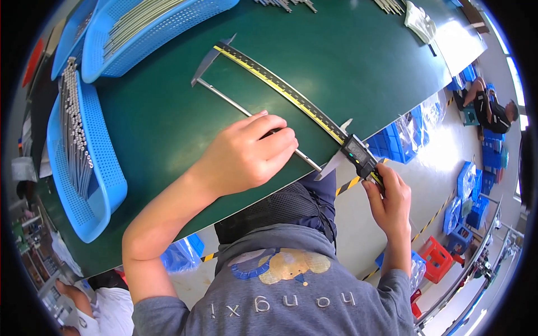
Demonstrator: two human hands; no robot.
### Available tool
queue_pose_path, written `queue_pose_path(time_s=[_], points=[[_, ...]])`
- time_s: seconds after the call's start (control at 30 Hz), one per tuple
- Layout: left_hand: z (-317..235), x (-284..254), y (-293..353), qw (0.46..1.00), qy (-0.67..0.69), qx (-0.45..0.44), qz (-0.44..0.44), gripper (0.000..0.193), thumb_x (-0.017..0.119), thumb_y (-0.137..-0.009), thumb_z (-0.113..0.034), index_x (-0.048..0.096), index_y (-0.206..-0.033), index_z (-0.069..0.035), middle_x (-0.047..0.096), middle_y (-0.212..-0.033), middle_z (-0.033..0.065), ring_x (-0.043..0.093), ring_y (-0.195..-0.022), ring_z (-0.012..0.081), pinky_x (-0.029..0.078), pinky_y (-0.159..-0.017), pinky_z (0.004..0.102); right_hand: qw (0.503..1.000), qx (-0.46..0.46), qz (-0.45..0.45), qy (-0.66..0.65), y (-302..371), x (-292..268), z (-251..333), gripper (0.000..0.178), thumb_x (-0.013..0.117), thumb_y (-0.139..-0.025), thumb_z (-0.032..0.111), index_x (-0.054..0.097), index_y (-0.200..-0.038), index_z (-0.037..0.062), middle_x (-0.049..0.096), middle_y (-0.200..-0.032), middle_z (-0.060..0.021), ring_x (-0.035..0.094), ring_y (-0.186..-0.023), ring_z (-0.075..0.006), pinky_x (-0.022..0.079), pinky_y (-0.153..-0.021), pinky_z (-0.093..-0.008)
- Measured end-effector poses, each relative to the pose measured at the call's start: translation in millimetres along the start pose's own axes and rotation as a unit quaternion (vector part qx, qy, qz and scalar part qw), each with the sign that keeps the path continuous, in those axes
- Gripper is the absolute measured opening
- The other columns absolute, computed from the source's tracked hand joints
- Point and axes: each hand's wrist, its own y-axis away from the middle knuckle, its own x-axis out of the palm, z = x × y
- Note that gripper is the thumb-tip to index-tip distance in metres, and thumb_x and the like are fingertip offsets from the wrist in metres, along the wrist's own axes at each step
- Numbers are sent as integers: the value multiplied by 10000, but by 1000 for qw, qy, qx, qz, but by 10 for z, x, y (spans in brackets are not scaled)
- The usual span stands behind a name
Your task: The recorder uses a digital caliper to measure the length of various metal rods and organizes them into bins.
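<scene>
A thin metal rod (227,99) lies slantwise over the green table, and my left hand (246,151) is closed around its middle. Its far end meets the fixed jaw (205,66) of a long digital caliper (291,96); its near end reaches the sliding jaw (332,165) by the table edge. My right hand (389,199) grips the caliper at its slider, beside the dark display housing (358,155). The caliper's beam with its yellow scale runs parallel to the rod. My left fingers hide part of the rod.
Blue perforated baskets (115,173) full of metal rods stand along the left of the green table (162,129). More rods (286,4) and a white glove (420,22) lie at the far side. Blue crates (395,140) and a red stool (437,260) are on the floor; other people sit nearby.
</scene>
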Motion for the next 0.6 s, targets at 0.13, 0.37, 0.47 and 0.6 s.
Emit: queue_pose_path(time_s=[0.13,0.37,0.47,0.6], points=[[12,-9,-3,1000,-8,7,5,120,693,-690,-86,677,-803,-50,621,-864,20,616,-901,193,576,-784,378,1000,11,0,24,-13,15,7,298,743,-801,210,590,-976,23,619,-740,-99,616,-574,-225,471,-523,-323],[39,-50,-48,999,8,-23,33,275,699,-698,-80,697,-973,-61,652,-957,60,640,-917,231,551,-835,411,999,7,-6,50,-29,33,-29,326,716,-812,343,609,-933,61,647,-765,-93,635,-616,-291,487,-526,-375],[39,-80,-64,998,20,-33,52,352,696,-688,-92,686,-1039,-60,653,-1004,79,636,-955,264,519,-892,442,999,8,9,48,-21,32,-25,328,705,-820,367,605,-921,71,638,-748,-85,633,-619,-282,484,-517,-378],[39,-96,-66,996,33,-44,68,409,700,-657,-151,680,-1053,-51,645,-1028,95,629,-980,282,498,-919,466,999,-4,4,49,-21,32,-20,329,702,-822,368,602,-926,72,633,-741,-83,630,-616,-277,481,-511,-375]])
